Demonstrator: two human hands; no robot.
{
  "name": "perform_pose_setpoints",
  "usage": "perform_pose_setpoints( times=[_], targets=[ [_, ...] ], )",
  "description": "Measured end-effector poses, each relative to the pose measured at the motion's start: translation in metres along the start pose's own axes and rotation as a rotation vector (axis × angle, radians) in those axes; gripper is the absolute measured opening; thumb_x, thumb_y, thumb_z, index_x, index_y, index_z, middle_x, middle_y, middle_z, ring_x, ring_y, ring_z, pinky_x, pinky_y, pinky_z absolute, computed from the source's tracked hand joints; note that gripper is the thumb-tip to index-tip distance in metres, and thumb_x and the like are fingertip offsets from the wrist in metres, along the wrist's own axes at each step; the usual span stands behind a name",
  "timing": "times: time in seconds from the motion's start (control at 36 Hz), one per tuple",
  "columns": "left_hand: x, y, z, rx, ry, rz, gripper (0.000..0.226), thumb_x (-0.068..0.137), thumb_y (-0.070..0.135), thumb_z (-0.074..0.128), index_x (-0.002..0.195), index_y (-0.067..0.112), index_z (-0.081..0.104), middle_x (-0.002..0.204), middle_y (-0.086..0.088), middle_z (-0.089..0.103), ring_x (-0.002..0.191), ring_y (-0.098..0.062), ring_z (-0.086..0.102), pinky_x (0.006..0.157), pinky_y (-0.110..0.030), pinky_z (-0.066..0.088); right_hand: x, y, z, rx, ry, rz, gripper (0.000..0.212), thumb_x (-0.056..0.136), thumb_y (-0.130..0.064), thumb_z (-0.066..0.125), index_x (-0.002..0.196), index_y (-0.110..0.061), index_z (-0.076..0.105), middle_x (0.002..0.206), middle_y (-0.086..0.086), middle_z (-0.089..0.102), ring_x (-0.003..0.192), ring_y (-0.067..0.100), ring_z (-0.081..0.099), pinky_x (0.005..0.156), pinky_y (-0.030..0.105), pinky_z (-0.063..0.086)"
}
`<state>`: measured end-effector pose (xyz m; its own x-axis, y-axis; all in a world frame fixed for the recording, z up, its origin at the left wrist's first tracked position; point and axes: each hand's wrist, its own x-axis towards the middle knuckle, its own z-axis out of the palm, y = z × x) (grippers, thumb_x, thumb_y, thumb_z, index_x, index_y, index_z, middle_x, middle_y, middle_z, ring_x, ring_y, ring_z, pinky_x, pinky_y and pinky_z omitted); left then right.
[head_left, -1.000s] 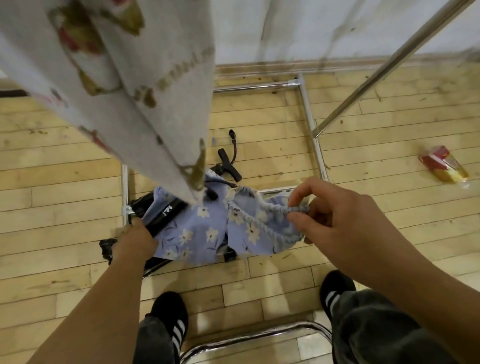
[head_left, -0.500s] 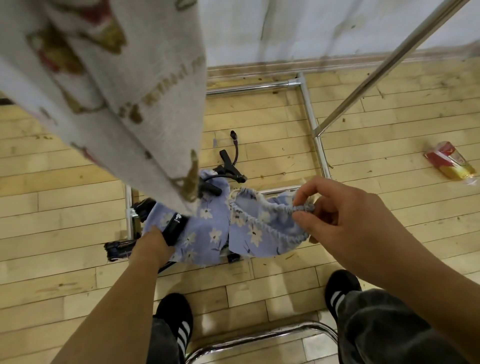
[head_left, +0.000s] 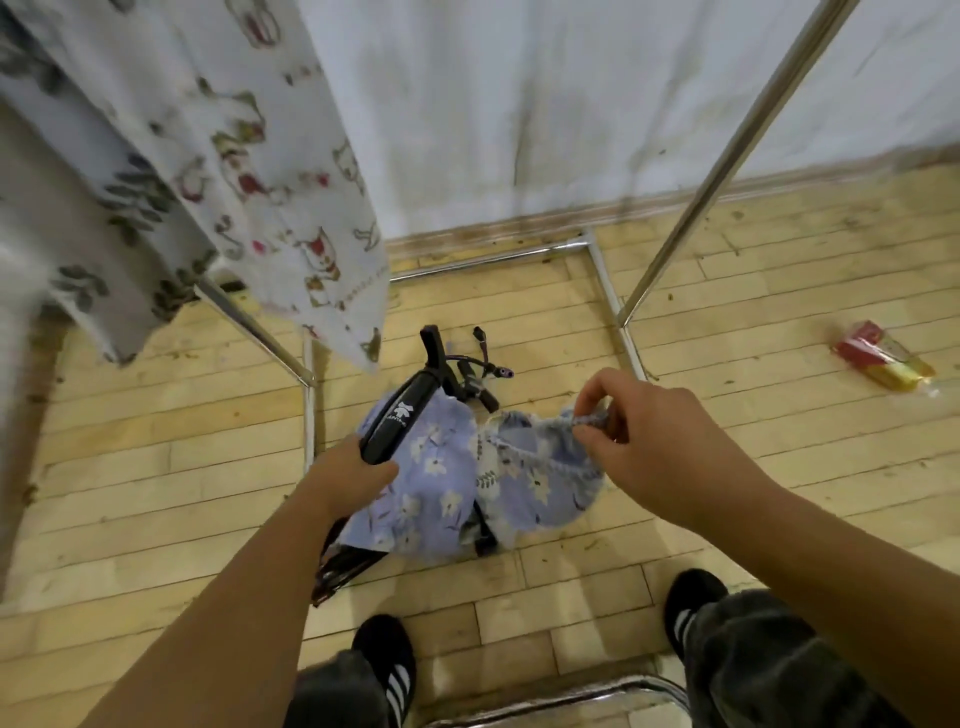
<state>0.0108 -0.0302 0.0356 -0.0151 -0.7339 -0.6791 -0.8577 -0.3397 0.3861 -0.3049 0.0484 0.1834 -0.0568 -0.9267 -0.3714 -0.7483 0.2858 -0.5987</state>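
Now, from the left: the printed cloth (head_left: 208, 156) hangs off the rack (head_left: 309, 410) at ten o'clock. It no longer covers the work as it did a second ago, so the hanger is in plain sight. The left hand (head_left: 353, 478), at about eight o'clock of the garment, has its fingers curled round the lower end of the black hanger (head_left: 400, 415). The hanger slants up toward twelve o'clock, its clips poking out past the fabric.

The blue floral garment (head_left: 431, 499) droops between the two hands, low over the wooden floor (head_left: 156, 457) and draped against the hanger. At two o'clock of it the right hand (head_left: 649, 441) pinches the gathered waistband (head_left: 587, 418), thumb and forefinger clamped on the elastic, held a little higher than before. I'd say the waistband is being drawn up to meet the clips; the clipping itself isn't done yet.

Farther out at three o'clock a red and yellow packet (head_left: 883, 358) lies on the floor, well apart.
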Motion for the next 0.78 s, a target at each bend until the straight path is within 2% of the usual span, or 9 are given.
perform_pose_setpoints(
  times=[0.08,0.19,0.28,0.36,0.42,0.5,0.56,0.67,0.78],
  targets=[
    [-0.032,0.015,-0.022,0.014,0.028,0.045,0.028,0.084,0.033,0.071,0.105,0.020,0.057,0.085,-0.007,0.067,0.071,-0.020,0.064,0.057,-0.028,0.046,-0.016,-0.006,-0.012,0.003,0.019,-0.004,0.008,0.098,-0.031,0.067,0.100,-0.032,0.060,0.076,-0.010,0.065,0.064,0.009,0.063,0.054,0.019,0.051],
    [-0.064,0.018,-0.044,0.060,0.000,0.090,0.030,0.075,0.044,0.071,0.097,0.026,0.061,0.081,-0.002,0.072,0.068,-0.019,0.070,0.062,-0.035,0.056,-0.027,-0.010,-0.021,-0.013,0.044,-0.004,0.008,0.097,-0.030,0.069,0.099,-0.028,0.062,0.078,-0.009,0.066,0.066,0.011,0.063,0.061,0.028,0.056],
    [-0.102,0.028,-0.058,0.093,0.020,0.132,0.027,0.078,0.039,0.072,0.101,0.029,0.063,0.086,0.000,0.073,0.075,-0.017,0.071,0.064,-0.033,0.056,-0.048,-0.012,-0.033,-0.003,0.092,-0.004,0.009,0.096,-0.032,0.070,0.096,-0.029,0.062,0.083,-0.010,0.068,0.069,0.008,0.064,0.063,0.025,0.057],
    [-0.135,0.035,-0.067,0.114,0.030,0.156,0.021,0.080,0.037,0.072,0.096,0.029,0.062,0.086,0.000,0.071,0.075,-0.016,0.069,0.067,-0.032,0.055,-0.068,-0.007,-0.041,-0.010,0.108,0.009,0.011,0.094,-0.034,0.072,0.093,-0.031,0.061,0.085,-0.009,0.070,0.072,0.007,0.066,0.067,0.029,0.060],
    [-0.153,0.037,-0.070,0.114,0.029,0.170,0.020,0.082,0.037,0.073,0.096,0.030,0.062,0.086,0.000,0.070,0.076,-0.017,0.068,0.070,-0.034,0.056,-0.078,-0.002,-0.045,0.010,0.108,0.026,0.012,0.094,-0.036,0.072,0.093,-0.032,0.060,0.084,-0.009,0.070,0.068,0.007,0.067,0.060,0.024,0.058],
    [-0.187,0.040,-0.072,0.093,0.060,0.207,0.018,0.086,0.033,0.073,0.098,0.029,0.061,0.083,0.001,0.070,0.072,-0.016,0.066,0.062,-0.029,0.049,-0.097,0.003,-0.051,0.036,0.102,0.037,0.013,0.095,-0.037,0.072,0.093,-0.032,0.060,0.082,-0.010,0.071,0.060,0.008,0.067,0.051,0.019,0.053],
    [-0.209,0.040,-0.071,0.099,0.101,0.235,0.020,0.087,0.033,0.073,0.101,0.034,0.060,0.084,0.005,0.069,0.071,-0.011,0.066,0.059,-0.026,0.045,-0.108,0.006,-0.051,0.031,0.099,0.038,0.013,0.095,-0.037,0.072,0.094,-0.031,0.060,0.080,-0.008,0.072,0.058,0.007,0.067,0.051,0.021,0.053],
    [-0.243,0.036,-0.064,0.093,0.175,0.283,0.025,0.089,0.033,0.073,0.107,0.039,0.057,0.086,0.010,0.068,0.067,-0.006,0.065,0.055,-0.023,0.045,-0.127,0.018,-0.046,0.032,0.109,0.021,0.013,0.097,-0.037,0.069,0.095,-0.030,0.058,0.076,-0.005,0.072,0.051,0.004,0.060,0.048,0.016,0.042],
    [-0.269,0.035,-0.050,0.107,0.223,0.343,0.031,0.089,0.033,0.073,0.112,0.041,0.052,0.087,0.013,0.067,0.066,-0.004,0.065,0.053,-0.019,0.045,-0.141,0.036,-0.038,0.085,0.131,0.057,0.011,0.101,-0.036,0.062,0.098,-0.028,0.056,0.079,0.000,0.071,0.055,0.009,0.058,0.050,0.021,0.044]
  ],
)
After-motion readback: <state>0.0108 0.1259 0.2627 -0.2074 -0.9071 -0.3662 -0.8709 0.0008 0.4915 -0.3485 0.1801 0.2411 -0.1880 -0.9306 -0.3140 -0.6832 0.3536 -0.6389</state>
